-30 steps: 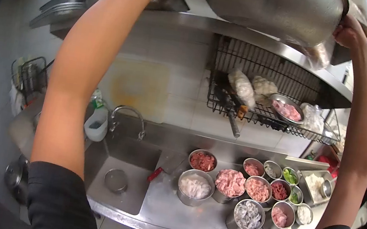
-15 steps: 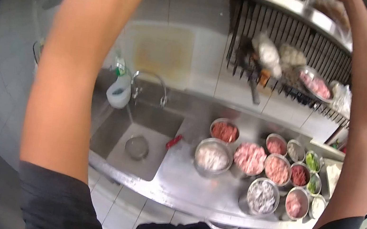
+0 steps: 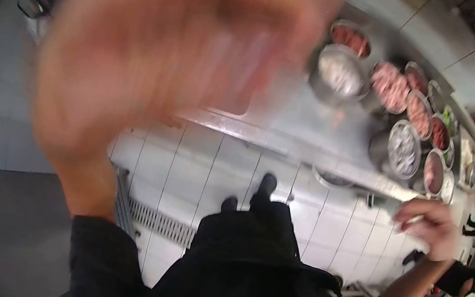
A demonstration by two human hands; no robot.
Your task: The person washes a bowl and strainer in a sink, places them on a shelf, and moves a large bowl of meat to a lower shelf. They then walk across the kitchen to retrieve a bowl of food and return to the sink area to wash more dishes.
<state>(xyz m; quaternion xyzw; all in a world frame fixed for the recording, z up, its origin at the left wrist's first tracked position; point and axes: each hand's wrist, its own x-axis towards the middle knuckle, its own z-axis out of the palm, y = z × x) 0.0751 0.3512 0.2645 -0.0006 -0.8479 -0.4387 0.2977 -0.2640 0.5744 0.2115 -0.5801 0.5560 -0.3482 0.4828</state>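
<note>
Closest to the camera, the left hand [image 3: 159,55] fills much of the view as a heavy blur; whether its fingers are spread or curled cannot be told, and nothing is seen in it. Lower right, the right hand [image 3: 431,226] hangs loosely curled with its fingers together, holding nothing that can be made out, just in front of the counter [image 3: 313,142] edge. Below lie the person's dark clothes and shoes [image 3: 259,190] on the white tiled floor [image 3: 196,173]. Farther off, steel bowls [image 3: 404,149] of raw meat and vegetables stand clustered on the counter.
</note>
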